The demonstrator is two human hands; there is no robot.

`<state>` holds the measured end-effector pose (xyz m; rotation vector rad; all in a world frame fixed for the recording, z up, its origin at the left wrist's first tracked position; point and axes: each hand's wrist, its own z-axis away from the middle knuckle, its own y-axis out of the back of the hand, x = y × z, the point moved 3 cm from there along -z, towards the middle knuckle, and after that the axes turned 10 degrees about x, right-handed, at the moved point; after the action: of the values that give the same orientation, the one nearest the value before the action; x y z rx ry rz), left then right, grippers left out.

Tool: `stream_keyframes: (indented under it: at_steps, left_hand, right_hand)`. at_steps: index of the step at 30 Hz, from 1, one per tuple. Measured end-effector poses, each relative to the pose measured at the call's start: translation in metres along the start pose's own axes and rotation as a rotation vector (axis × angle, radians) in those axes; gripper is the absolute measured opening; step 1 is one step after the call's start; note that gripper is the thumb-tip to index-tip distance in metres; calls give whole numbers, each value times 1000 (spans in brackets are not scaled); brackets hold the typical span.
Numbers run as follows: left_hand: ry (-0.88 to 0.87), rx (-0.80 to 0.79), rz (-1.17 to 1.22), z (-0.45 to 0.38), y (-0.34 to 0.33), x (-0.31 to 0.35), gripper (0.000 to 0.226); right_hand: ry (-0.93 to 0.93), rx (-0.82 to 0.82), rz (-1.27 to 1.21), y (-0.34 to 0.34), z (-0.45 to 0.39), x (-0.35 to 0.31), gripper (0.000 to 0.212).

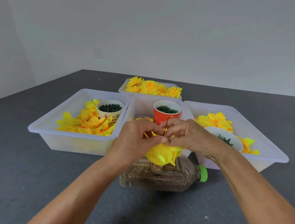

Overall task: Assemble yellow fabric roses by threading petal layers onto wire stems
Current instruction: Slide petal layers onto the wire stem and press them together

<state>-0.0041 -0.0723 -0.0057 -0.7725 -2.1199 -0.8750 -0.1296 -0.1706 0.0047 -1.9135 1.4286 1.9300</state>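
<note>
Over the sand-filled bottle (159,176), my left hand (135,138) and right hand (191,137) pinch the wire (166,127) and yellow rose (161,154) beneath; best, I judge, to hold the wire upright and slide petals down evenly.
</note>
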Motion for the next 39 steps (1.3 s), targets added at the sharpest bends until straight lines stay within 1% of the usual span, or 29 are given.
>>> stream_keyframes:
  at_steps: [2,4,7,9,11,14,16,18,23,28,31,33,34,35,37,38,39]
  left_hand:
    - [34,48,11,-2,-1,-2,11]
    - [55,71,40,-2,-3,-3,15]
    - [65,62,48,-1,-6,-6,20]
    - [70,46,45,-2,-8,-7,15]
    - [68,27,41,-3,-8,-9,11]
    - [53,5,47,-3,-9,-11,17]
    - [54,11,57,-2,-8,-13,23]
    - [44,18,42,0,-8,-15,24]
    - [19,15,-22,-1,-10,-15,19]
    - [56,-4,-44,-5,-10,-16,10]
    - [101,-11,0,-6,-10,-15,13]
    - [114,-13,12,-7,-11,-13,19]
    - [119,-16,20,-8,-11,-14,23]
    - [122,-24,26,-8,-11,-14,24]
    - [128,-47,34,-8,-10,-14,24]
    - [129,-56,43,-8,-10,-13,25]
    - [132,-61,52,-8,-10,-13,25]
  right_hand:
    - [-20,-6,-30,0,1,4,10]
    - [-55,15,-73,0,3,8,14]
    - [-104,124,-162,1,6,14,14]
    - [-116,196,-185,2,7,16,11]
    - [-114,226,-196,2,8,17,13]
    - [-113,221,-190,0,8,18,15]
    - [-112,222,-195,0,8,20,15]
    - [-112,225,-210,-2,9,23,17]
    - [-101,262,-222,-4,11,25,18]
    - [-74,266,-194,-4,10,24,17]
    - [-82,222,-189,-3,9,24,15]
    - [-98,161,-183,5,7,24,10]
    - [-107,171,-191,13,5,26,9]
    - [-116,231,-196,26,3,30,8]
    - [-150,460,-152,61,-4,42,6]
    - [-185,571,-77,81,-7,51,4]
    - [-231,652,24,99,-9,61,9]
